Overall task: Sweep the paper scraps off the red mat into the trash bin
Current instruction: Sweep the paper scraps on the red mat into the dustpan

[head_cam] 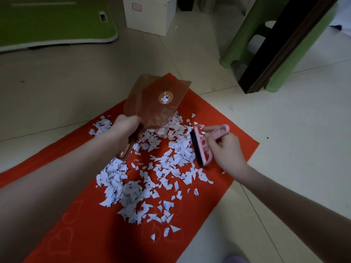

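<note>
White torn scraps litter red mat; left hand grips dustpan, right hand brush.

A floor of pale tiles is seen, crossed by thin grout lines. A red mat is laid flat on it, set at a slant to the tile lines; faint heart outlines are pressed into its near part. White paper scraps are strewn thickly over the middle of the mat, with a few stray pieces nearer its edges. Beyond the mat, 1 white box is stood on the tiles, a green board with a white rim is seen at the far left, and a green stool is placed just behind a dark wooden post.
</note>
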### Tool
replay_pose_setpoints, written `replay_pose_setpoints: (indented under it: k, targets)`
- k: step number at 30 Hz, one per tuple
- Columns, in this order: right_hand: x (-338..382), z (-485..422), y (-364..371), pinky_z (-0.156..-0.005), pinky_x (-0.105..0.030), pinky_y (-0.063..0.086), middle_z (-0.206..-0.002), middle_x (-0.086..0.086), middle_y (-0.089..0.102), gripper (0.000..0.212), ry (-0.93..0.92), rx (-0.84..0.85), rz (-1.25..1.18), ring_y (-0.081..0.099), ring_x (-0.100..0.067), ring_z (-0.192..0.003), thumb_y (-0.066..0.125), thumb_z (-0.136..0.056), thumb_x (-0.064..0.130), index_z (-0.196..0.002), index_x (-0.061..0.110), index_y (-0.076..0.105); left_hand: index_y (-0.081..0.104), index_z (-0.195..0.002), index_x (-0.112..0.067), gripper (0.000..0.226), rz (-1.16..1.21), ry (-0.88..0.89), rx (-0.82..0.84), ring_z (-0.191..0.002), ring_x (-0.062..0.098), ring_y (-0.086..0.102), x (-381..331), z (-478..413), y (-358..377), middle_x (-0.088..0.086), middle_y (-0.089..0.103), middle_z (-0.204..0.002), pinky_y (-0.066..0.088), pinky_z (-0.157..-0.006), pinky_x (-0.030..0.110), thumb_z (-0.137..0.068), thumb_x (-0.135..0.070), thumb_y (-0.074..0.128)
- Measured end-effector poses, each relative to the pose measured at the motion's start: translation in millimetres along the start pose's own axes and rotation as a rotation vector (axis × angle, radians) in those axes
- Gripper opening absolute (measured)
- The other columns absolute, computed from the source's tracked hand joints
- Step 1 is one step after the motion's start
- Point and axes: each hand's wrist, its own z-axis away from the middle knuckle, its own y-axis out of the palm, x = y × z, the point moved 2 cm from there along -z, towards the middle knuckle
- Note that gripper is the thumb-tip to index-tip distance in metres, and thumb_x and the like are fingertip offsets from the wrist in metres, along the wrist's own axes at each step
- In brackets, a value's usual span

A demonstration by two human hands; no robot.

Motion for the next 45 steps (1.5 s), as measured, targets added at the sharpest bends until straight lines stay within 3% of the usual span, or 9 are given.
replay_pose_setpoints:
  k: [8,12,17,21,25,28,33,38,45]
  targets:
    - [-9,-23,-37,-0.051,-0.028,0.044,-0.07,-0.004,0.068,0.024,0.055,-0.148,0.442,0.062,-0.023,-0.061,0.05,-0.092,0.035,-0.09,0.024,0.071,0.054,-0.075,-0.001,0.018,0.005,0.014,0.008,-0.034,0.013,0.041,1,3,1,0.011,0.054,-0.059,0.034,-0.037,0.017,-0.091,-0.005,0.046]
    - [-26,-21,-49,-0.058,-0.034,0.05,-0.069,-0.007,0.068,0.032,0.041,-0.182,0.437,0.063,-0.023,-0.062,0.046,-0.09,0.042,-0.089,0.021,0.07,0.054,-0.078,-0.001,0.016,-0.003,0.006,0.011,-0.035,0.014,0.042,2,1,2,0.012,0.055,-0.063,0.036,-0.039,0.019,-0.092,-0.005,0.047]
    - [-43,-8,-41,-0.045,-0.017,0.032,-0.059,-0.004,0.063,0.035,0.033,-0.07,0.562,0.054,-0.01,-0.047,0.042,-0.097,0.036,-0.091,0.014,0.068,0.054,-0.094,0.002,0.01,-0.007,-0.003,0.026,-0.034,0.013,0.043,3,-2,6,0.011,0.057,-0.064,0.037,-0.036,0.018,-0.091,-0.006,0.049]
    - [-31,14,-16,-0.047,-0.018,0.045,-0.068,-0.001,0.069,0.015,-0.012,0.046,0.275,0.062,-0.014,-0.05,0.052,-0.095,0.02,-0.094,0.017,0.067,0.054,-0.089,0.002,0.01,-0.019,0.007,0.023,-0.032,0.012,0.043,2,-3,5,0.011,0.057,-0.064,0.037,-0.036,0.017,-0.091,-0.006,0.049]
    - [-7,2,-18,-0.059,-0.044,0.059,-0.083,-0.002,0.07,0.013,-0.024,-0.047,-0.144,0.069,-0.024,-0.065,0.06,-0.091,0.011,-0.094,0.021,0.068,0.054,-0.082,-0.001,0.012,-0.029,-0.008,0.028,-0.04,0.014,0.044,4,-1,5,0.011,0.056,-0.065,0.038,-0.041,0.021,-0.092,-0.006,0.049]
    - [-7,-12,-27,-0.067,-0.049,0.057,-0.085,0.002,0.071,0.012,-0.083,-0.071,-0.051,0.069,-0.023,-0.073,0.061,-0.09,0.014,-0.093,0.023,0.07,0.054,-0.082,-0.001,0.011,-0.023,-0.008,0.031,-0.037,0.014,0.043,5,-2,4,0.011,0.056,-0.065,0.037,-0.042,0.021,-0.091,-0.006,0.049]
    - [-15,-13,-29,-0.066,-0.035,0.053,-0.076,0.01,0.071,0.023,-0.026,-0.033,-0.081,0.067,-0.008,-0.07,0.06,-0.088,0.009,-0.08,0.028,0.07,0.055,-0.081,0.0,0.012,-0.018,0.014,0.026,-0.035,0.013,0.042,4,-3,3,0.011,0.055,-0.062,0.036,-0.041,0.022,-0.09,-0.005,0.049]
    - [-17,-17,-36,-0.079,-0.039,0.056,-0.086,0.002,0.072,0.016,-0.038,-0.038,-0.091,0.069,-0.015,-0.082,0.06,-0.089,0.01,-0.087,0.022,0.072,0.054,-0.082,0.0,0.012,-0.023,0.002,0.041,-0.036,0.014,0.043,5,-2,6,0.011,0.056,-0.064,0.037,-0.044,0.023,-0.091,-0.007,0.049]
    - [-25,-42,-41,-0.062,-0.035,0.051,-0.084,-0.005,0.071,0.02,-0.046,-0.259,0.286,0.066,-0.026,-0.076,0.054,-0.092,0.027,-0.105,0.024,0.069,0.053,-0.089,0.001,0.01,-0.02,-0.006,0.039,-0.031,0.012,0.043,6,-4,9,0.011,0.056,-0.063,0.036,-0.037,0.019,-0.092,-0.007,0.049]
